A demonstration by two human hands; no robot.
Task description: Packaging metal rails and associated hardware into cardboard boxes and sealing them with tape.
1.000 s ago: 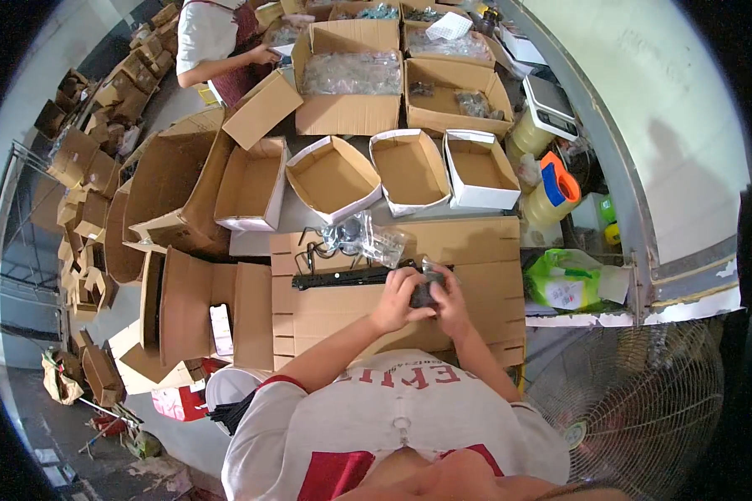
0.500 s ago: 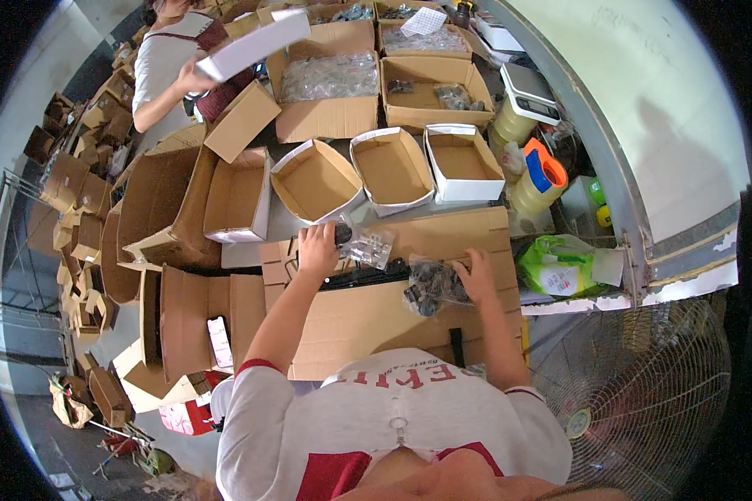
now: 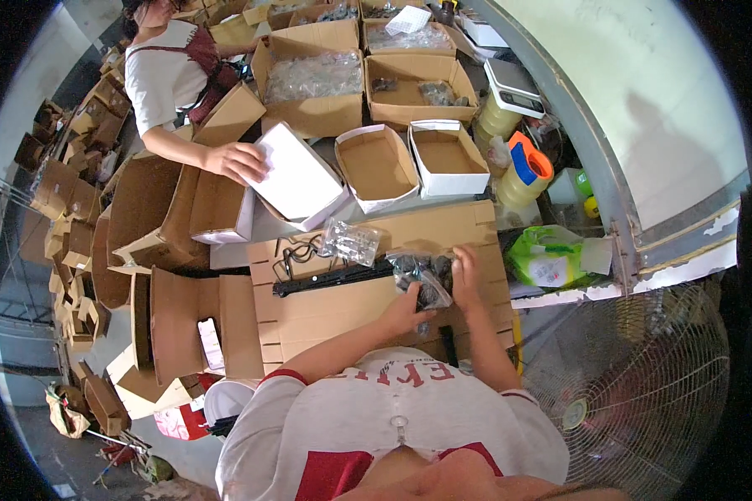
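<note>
A clear plastic bag of dark parts [image 3: 411, 265] is held between my two hands above a flat cardboard sheet [image 3: 326, 321]. My left hand [image 3: 403, 311] pinches the bag's lower left side. Curled around its right side are the fingers of my right hand [image 3: 465, 277]. Left of the bag, long black rails [image 3: 330, 279] lie across the cardboard. Beside them are black bent hooks [image 3: 292, 253] and a clear bag of small metal hardware [image 3: 351, 240].
Across the table a co-worker's hand [image 3: 238, 160] holds a white box [image 3: 297, 171] over the open trays. More open trays [image 3: 378, 167] stand to its right. A green bag [image 3: 551, 255] and a caged fan [image 3: 618, 401] are on my right; a phone [image 3: 211, 344] lies left.
My left hand has left the area by the hooks and come right to the bag of dark parts. The co-worker's white box has come down over the trays.
</note>
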